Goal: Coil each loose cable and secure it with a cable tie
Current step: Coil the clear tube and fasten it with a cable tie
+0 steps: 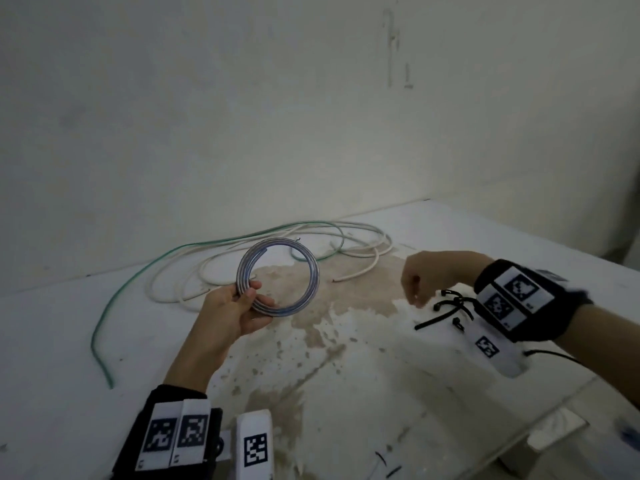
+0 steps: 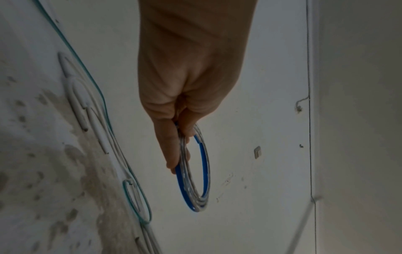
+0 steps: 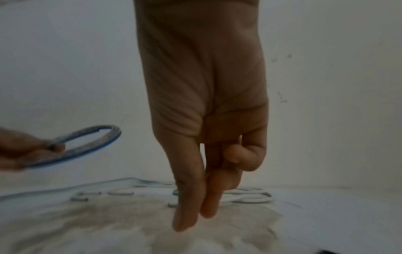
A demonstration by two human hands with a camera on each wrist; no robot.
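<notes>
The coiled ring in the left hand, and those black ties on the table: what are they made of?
Coiled ring: seemingly clear glossy plastic cable with a blue strand, since light glints on its turns. Black ties: probably matte plastic, thin strips with small heads; too blurred to be sure.

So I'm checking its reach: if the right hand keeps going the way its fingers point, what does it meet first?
Probably the stained tabletop: the right hand points its fingers down, empty, with the black cable ties just beside it.

A bare, unfinished workroom: stained plaster wall (image 1: 311, 98) behind, a white table (image 1: 363, 368) blotched brown with worn paint, loose cables (image 1: 277, 237) sprawled beyond the gripped coil (image 1: 277, 277).
</notes>
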